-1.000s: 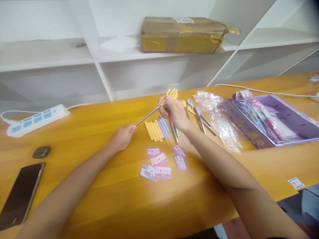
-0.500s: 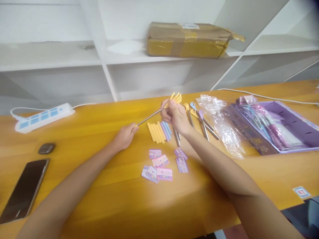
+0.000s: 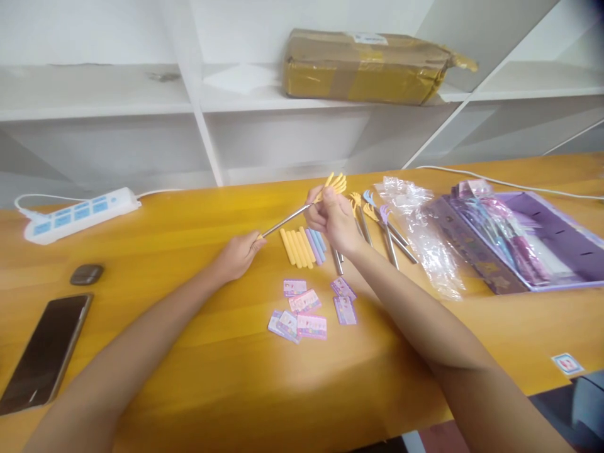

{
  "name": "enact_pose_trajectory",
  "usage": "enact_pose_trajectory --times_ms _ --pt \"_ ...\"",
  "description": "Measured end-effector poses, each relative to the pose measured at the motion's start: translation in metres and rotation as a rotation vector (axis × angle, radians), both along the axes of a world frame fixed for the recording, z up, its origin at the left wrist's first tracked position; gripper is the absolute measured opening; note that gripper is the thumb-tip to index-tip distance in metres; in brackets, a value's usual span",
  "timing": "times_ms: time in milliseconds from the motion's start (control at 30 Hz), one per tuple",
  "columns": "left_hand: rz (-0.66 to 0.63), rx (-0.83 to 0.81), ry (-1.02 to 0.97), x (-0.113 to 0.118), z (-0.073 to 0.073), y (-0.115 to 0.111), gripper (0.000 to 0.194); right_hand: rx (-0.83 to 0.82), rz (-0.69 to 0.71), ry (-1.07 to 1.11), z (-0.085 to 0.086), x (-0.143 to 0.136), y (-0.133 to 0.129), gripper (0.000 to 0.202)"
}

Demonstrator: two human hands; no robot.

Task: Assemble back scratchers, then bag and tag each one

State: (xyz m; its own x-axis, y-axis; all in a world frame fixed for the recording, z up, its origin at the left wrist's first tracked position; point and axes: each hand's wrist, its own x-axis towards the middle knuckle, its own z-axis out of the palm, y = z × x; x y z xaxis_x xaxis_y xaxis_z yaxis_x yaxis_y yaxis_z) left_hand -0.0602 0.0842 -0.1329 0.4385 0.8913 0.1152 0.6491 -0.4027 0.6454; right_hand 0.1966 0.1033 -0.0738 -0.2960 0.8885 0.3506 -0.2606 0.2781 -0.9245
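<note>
A back scratcher (image 3: 289,219) with a metal rod and a yellow claw-shaped head slants between my hands above the table. My left hand (image 3: 237,257) is closed around its lower end, where a bit of yellow shows. My right hand (image 3: 333,217) pinches it just below the head, the yellow prongs sticking up past the fingers. Under the rod lie yellow, purple and blue handle tubes (image 3: 297,248) side by side. More back scratchers (image 3: 391,245) with yellow, blue and purple heads lie right of my right hand, some partly hidden by it. Nearer me are several small printed cards (image 3: 304,302).
Clear plastic wrappers (image 3: 415,226) and a purple box (image 3: 500,283) with packaged items lie at right. A power strip (image 3: 82,216), a small dark case (image 3: 87,274) and a phone (image 3: 47,349) are at left. A taped carton (image 3: 363,69) sits on the shelf behind.
Both hands keep hold of the back scratcher in almost the same pose. The view has shifted slightly; the things on the table look unmoved.
</note>
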Motion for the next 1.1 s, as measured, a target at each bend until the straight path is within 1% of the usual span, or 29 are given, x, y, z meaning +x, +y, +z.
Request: enact_pose_trajectory --times_ms 133,300,467,700,900,1100 --pt "0.0 0.005 0.003 0.0 -0.001 0.0 0.036 0.003 0.001 0.004 -0.003 -0.001 0.0 0.043" --pt "0.004 0.003 0.005 0.001 0.0 0.0 0.037 0.0 0.009 0.005 -0.009 -0.002 0.002 0.047" --pt "0.007 -0.001 0.012 0.001 0.0 0.0 0.037 -0.007 0.018 0.024 -0.014 -0.004 0.002 0.044" --pt "-0.004 0.007 0.004 0.001 -0.001 0.0 0.038 -0.032 -0.022 -0.03 -0.017 -0.008 0.0 0.048" --pt "-0.005 -0.008 0.015 0.001 0.001 -0.002 0.038 -0.005 -0.014 0.004 -0.024 -0.01 0.0 0.047" --pt "-0.014 0.006 0.004 0.002 0.0 -0.001 0.038 -0.042 -0.055 -0.019 -0.025 -0.014 -0.004 0.047"
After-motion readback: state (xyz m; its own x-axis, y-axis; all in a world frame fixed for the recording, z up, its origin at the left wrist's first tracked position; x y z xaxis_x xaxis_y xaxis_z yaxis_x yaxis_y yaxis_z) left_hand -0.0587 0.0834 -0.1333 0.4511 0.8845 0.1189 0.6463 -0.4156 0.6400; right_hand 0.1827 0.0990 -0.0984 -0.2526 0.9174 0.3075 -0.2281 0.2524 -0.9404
